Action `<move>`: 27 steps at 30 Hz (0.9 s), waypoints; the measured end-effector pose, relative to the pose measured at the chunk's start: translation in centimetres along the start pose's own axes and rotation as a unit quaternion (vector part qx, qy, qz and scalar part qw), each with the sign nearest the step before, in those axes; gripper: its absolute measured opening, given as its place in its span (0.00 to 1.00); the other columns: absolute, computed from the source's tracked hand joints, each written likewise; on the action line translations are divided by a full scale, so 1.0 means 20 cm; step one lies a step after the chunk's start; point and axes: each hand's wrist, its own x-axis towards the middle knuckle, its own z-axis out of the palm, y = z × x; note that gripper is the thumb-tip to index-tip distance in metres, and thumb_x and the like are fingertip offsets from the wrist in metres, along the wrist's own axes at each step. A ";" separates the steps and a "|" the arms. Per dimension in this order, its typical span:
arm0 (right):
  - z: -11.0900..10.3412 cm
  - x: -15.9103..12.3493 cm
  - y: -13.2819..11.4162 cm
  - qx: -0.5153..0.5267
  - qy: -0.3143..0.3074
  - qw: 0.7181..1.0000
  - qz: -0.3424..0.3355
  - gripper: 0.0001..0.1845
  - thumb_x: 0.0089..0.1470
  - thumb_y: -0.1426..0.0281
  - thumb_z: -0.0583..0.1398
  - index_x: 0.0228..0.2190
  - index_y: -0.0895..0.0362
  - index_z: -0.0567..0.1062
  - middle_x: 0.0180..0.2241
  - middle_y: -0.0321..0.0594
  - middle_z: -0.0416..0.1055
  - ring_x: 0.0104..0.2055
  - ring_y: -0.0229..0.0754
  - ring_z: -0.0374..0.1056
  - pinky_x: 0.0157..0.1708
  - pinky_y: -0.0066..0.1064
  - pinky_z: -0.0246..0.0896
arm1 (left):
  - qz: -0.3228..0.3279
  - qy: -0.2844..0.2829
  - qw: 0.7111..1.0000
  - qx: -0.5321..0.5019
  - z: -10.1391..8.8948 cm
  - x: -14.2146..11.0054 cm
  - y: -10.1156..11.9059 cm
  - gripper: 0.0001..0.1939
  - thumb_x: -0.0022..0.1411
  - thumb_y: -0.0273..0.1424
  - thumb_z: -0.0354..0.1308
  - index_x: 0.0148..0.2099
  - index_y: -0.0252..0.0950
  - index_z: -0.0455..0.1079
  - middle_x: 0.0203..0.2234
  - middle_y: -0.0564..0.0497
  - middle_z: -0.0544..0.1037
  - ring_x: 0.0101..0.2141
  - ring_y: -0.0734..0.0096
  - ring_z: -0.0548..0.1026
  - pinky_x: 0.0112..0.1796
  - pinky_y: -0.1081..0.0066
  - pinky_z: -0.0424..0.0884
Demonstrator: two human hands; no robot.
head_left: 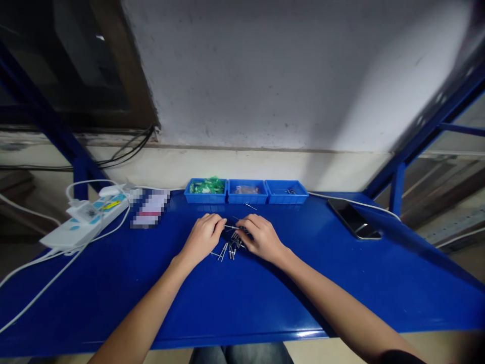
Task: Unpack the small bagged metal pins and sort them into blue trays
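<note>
My left hand (203,235) is closed in a pinch at one end of a thin silvery blind rivet (231,227). At the rivet's other end, the closed fingers of my right hand (262,237) hold it too, so it spans the gap between both hands. A loose pile of blind rivets (232,249) lies on the blue table (235,298) just below, partly hidden by my right hand. One more thin pin or rivet (250,207) lies apart, beyond the right hand.
Behind the hands stand three blue trays: one with green plastic packaging (206,186), one with a clear bag (245,190), one with small metal pieces (290,191). A phone (354,218) lies right. A power strip (85,222) with white cables and a blurred card (150,209) are left.
</note>
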 end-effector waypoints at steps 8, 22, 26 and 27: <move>0.01 0.00 0.01 0.033 0.023 0.999 0.035 0.09 0.61 0.70 0.49 0.33 0.57 0.69 0.30 0.43 0.69 0.33 0.41 0.65 0.34 0.32 0.60 | 0.032 -0.002 0.996 -0.083 -0.04 -0.02 0.05 0.07 0.64 0.33 0.48 0.35 0.38 0.65 0.31 0.53 0.73 0.34 0.70 0.70 0.37 0.70 0.63; -0.24 -0.02 0.34 -0.172 0.230 0.939 0.191 0.09 0.57 0.68 0.53 0.34 0.58 0.70 0.33 0.46 0.67 0.37 0.45 0.64 0.38 0.36 0.60 | -0.064 -0.288 0.954 0.049 -0.26 -0.08 -0.13 0.12 0.54 0.41 0.57 0.42 0.47 0.69 0.42 0.52 0.71 0.46 0.55 0.65 0.44 0.58 0.60; -0.23 -0.09 0.48 -0.241 0.141 0.896 0.345 0.18 0.53 0.63 0.55 0.43 0.61 0.69 0.40 0.54 0.66 0.42 0.54 0.63 0.38 0.42 0.60 | -0.059 -0.322 0.944 0.041 -0.21 -0.08 -0.14 0.05 0.55 0.36 0.56 0.36 0.45 0.69 0.44 0.53 0.68 0.47 0.57 0.64 0.45 0.58 0.59; -0.21 -0.10 0.47 -0.229 0.120 0.900 0.350 0.18 0.54 0.63 0.55 0.43 0.61 0.69 0.40 0.54 0.66 0.43 0.54 0.63 0.38 0.42 0.60 | -0.056 -0.321 0.945 0.039 -0.19 -0.08 -0.13 0.04 0.56 0.35 0.54 0.34 0.44 0.68 0.43 0.53 0.68 0.46 0.58 0.64 0.45 0.58 0.59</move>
